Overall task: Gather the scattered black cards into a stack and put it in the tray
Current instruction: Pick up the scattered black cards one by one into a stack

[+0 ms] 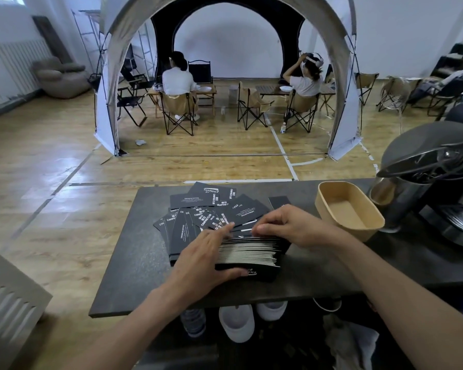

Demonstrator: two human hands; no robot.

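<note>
Head view showed both hands — left hand [198,259], right hand [288,225] — clasping a half-gathered stack [247,253] on the bench [134,263], loose black cards [203,209] left beyond — the tray [329,209] empty.

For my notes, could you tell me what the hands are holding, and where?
Both hands grip the partly gathered stack of black cards: left hand at its left end, right hand at its right end.
</note>
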